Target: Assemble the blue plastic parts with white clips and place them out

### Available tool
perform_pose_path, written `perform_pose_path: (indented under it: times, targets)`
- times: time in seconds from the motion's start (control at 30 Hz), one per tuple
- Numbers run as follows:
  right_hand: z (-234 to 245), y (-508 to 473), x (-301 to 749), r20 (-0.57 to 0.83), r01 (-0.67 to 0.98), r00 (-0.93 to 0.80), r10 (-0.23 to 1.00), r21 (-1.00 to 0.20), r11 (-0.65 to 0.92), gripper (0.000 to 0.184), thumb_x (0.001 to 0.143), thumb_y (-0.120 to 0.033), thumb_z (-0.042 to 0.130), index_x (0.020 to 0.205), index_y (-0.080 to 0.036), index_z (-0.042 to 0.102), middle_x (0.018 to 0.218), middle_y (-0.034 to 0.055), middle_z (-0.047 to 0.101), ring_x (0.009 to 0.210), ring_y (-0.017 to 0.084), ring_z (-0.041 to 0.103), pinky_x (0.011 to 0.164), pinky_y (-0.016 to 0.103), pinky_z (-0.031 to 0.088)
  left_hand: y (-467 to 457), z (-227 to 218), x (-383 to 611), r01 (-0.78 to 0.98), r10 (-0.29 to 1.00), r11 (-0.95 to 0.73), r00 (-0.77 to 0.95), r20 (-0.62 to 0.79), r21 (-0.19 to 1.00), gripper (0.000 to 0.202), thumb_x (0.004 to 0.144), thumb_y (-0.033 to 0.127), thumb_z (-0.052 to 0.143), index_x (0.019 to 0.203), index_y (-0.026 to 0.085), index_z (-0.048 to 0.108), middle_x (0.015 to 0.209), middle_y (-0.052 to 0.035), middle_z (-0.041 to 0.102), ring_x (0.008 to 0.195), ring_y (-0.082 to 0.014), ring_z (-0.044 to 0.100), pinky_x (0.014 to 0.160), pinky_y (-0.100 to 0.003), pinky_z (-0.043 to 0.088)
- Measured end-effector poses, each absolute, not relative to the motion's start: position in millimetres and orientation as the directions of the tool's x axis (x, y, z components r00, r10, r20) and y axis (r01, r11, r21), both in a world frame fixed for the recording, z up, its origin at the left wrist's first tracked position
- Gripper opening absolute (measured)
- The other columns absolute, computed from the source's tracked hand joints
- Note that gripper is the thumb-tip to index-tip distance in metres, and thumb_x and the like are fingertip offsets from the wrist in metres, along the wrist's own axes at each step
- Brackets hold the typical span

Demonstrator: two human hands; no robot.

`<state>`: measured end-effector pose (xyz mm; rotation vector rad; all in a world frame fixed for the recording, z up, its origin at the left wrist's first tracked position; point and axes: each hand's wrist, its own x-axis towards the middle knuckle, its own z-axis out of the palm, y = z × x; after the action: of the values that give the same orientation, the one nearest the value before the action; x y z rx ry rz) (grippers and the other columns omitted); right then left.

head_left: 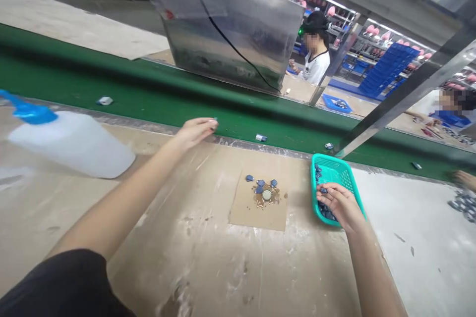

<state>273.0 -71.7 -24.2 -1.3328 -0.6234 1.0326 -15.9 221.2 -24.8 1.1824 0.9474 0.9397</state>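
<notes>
My left hand (195, 131) reaches to the near edge of the green belt, its fingers pinched together. A tiny bit of something shows at the fingertips, too small to name. Over the green basket (355, 183), my right hand (341, 204) pinches a small dark blue piece (323, 190) between thumb and fingers. More dark blue pieces (327, 212) lie in the basket, partly hidden by that hand. Between the hands, a cardboard square (241, 213) bears several blue pieces (260, 183) around a small round cap (267, 195) in a wet brown stain.
A white squeeze bottle (78, 143) with a blue top lies tilted at left. Small white-and-blue parts (261, 137) rest on the green belt (238, 129). A metal post (394, 104) slants behind the basket. Two other people work beyond; another person's hand (464, 178) is at far right.
</notes>
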Motion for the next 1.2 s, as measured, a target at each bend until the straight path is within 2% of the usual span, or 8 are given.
perform_pose_path:
  times: [0.07, 0.17, 0.33, 0.53, 0.7, 0.87, 0.93, 1.2]
  targets:
    - [-25, -63, 259, -0.212, -0.306, 0.352, 0.912, -0.946, -0.101, 0.017, 0.061, -0.029, 0.072, 0.073, -0.019, 0.067, 0.091, 0.0055, 0.066, 0.072, 0.014, 0.061, 0.07, 0.027, 0.05, 192, -30, -16, -0.146, 0.895, 0.254, 0.409, -0.175, 0.956, 0.009, 0.074, 0.016, 0.06, 0.079, 0.009, 0.06, 0.083, -0.0073, 0.061, 0.08, -0.0119, 0.057, 0.085, -0.029, 0.043]
    - [-26, -49, 236, -0.219, -0.302, 0.221, 0.95, -0.942, -0.147, 0.019, 0.056, -0.024, 0.075, 0.073, -0.018, 0.068, 0.087, 0.0047, 0.066, 0.068, 0.011, 0.059, 0.067, 0.022, 0.048, 140, -30, -13, -0.186, 0.773, 0.387, 0.6, -0.207, 0.903, 0.02, 0.066, 0.019, 0.067, 0.084, 0.011, 0.061, 0.087, -0.0065, 0.063, 0.08, -0.0121, 0.058, 0.085, -0.03, 0.043]
    - [-30, -28, 200, -0.25, -0.154, 0.123, 0.961, -0.961, -0.23, 0.021, 0.06, -0.03, 0.073, 0.074, -0.017, 0.065, 0.056, 0.0003, 0.059, 0.049, 0.01, 0.053, 0.047, 0.021, 0.042, 93, -19, -8, -0.137, 0.776, 0.226, 0.623, -0.094, 0.965, 0.038, 0.051, 0.015, 0.075, 0.085, 0.013, 0.059, 0.09, -0.0043, 0.063, 0.084, -0.0137, 0.057, 0.086, -0.033, 0.042]
    - [-38, -22, 194, -0.231, -0.049, 0.129, 0.964, -0.973, -0.226, 0.031, 0.056, -0.037, 0.073, 0.079, -0.018, 0.063, 0.06, -0.0005, 0.059, 0.051, 0.01, 0.051, 0.052, 0.024, 0.043, 91, -21, -5, -0.205, 0.76, 0.251, 0.646, -0.062, 0.946, 0.036, 0.055, 0.019, 0.073, 0.087, 0.011, 0.058, 0.087, -0.0057, 0.062, 0.082, -0.0138, 0.056, 0.08, -0.032, 0.045]
    - [-40, -18, 198, -0.208, 0.207, 0.097, 0.973, -0.952, -0.224, 0.034, 0.063, -0.039, 0.063, 0.086, -0.015, 0.061, 0.06, 0.0016, 0.058, 0.052, 0.013, 0.051, 0.054, 0.029, 0.043, 92, -28, -4, -0.207, 0.754, 0.239, 0.656, -0.047, 0.949, 0.036, 0.056, 0.019, 0.073, 0.087, 0.012, 0.057, 0.087, -0.006, 0.062, 0.08, -0.0139, 0.058, 0.079, -0.032, 0.046]
    - [-40, -7, 187, -0.068, 0.55, 0.13, 0.989, -0.825, -0.129, 0.01, 0.06, -0.015, 0.058, 0.07, -0.017, 0.058, 0.067, 0.0018, 0.055, 0.059, 0.015, 0.049, 0.059, 0.029, 0.039, 88, -32, 1, -0.13, 0.772, 0.019, 0.632, 0.068, 0.991, 0.034, 0.052, 0.007, 0.069, 0.083, 0.012, 0.057, 0.084, -0.0035, 0.061, 0.079, -0.0129, 0.058, 0.079, -0.029, 0.046]
    - [-42, -4, 179, -0.024, 0.64, 0.103, 0.994, -0.764, -0.085, 0.012, 0.06, -0.008, 0.053, 0.064, -0.017, 0.057, 0.068, 0.002, 0.054, 0.064, 0.016, 0.048, 0.064, 0.029, 0.037, 84, -32, 2, -0.088, 0.764, -0.078, 0.634, 0.116, 0.993, 0.033, 0.055, 0.008, 0.068, 0.086, 0.013, 0.059, 0.086, -0.0038, 0.061, 0.08, -0.0131, 0.058, 0.075, -0.027, 0.047]
    - [-48, -3, 168, 0.058, 0.749, 0.091, 0.994, -0.662, -0.03, 0.021, 0.062, -0.001, 0.044, 0.064, -0.017, 0.057, 0.067, 0.0042, 0.051, 0.07, 0.019, 0.049, 0.07, 0.032, 0.038, 75, -32, 1, 0.108, 0.738, -0.408, 0.623, 0.258, 0.907, 0.032, 0.058, 0.019, 0.071, 0.088, 0.015, 0.061, 0.083, -0.0015, 0.056, 0.073, -0.012, 0.057, 0.066, -0.022, 0.047]
